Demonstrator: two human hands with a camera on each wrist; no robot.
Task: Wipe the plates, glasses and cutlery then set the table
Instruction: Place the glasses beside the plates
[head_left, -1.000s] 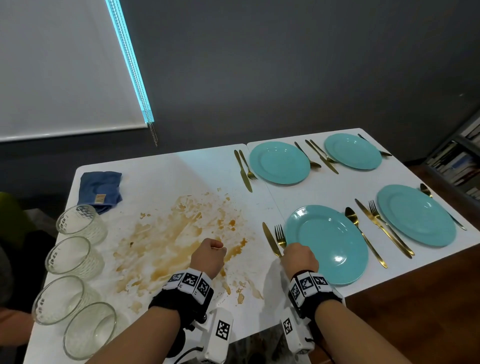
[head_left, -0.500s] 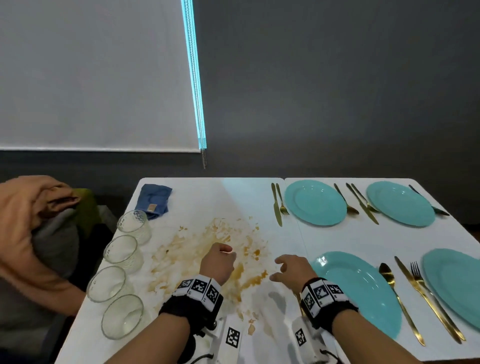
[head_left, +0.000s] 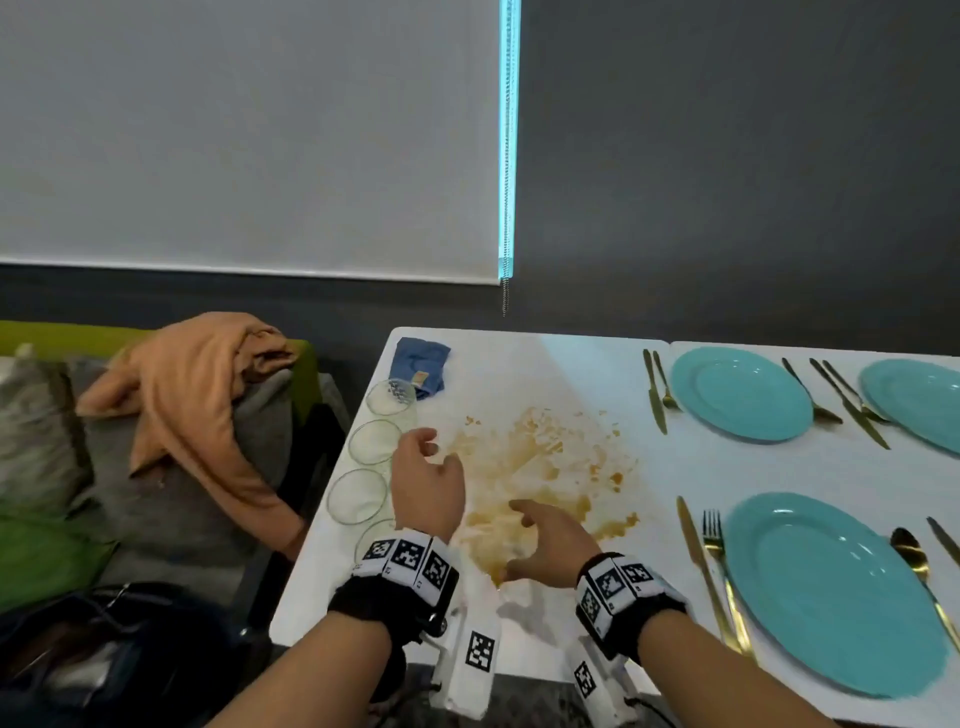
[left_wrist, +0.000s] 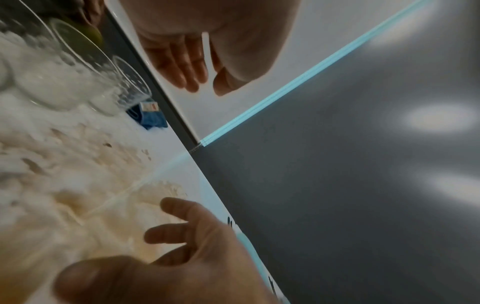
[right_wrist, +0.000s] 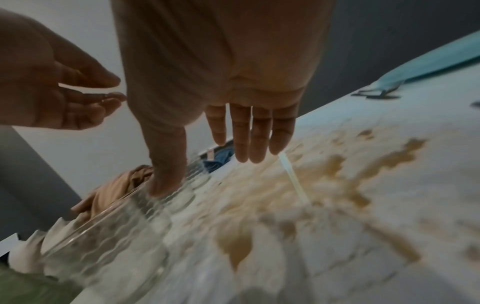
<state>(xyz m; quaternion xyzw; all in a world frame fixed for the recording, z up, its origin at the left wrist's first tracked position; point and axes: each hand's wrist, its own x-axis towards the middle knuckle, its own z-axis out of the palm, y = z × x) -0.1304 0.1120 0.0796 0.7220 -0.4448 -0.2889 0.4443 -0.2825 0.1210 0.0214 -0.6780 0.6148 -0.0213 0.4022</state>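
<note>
four clear glasses (head_left: 375, 441) stand in a row along the table's (head_left: 519, 364) left edge; they look hard, slick and breakable, best gripped round the wall. left hand (head_left: 427, 480) beside them and right hand (head_left: 553, 543) over the brown smear (head_left: 540, 467) both hang loose-fingered, empty. rightward, three teal plates (head_left: 740, 395) lie set with gold cutlery (head_left: 657, 389).

Dim room, cool light from the blind's edge.
Wrist views smear with motion blur; pale glare spots dot the upper right.
</note>
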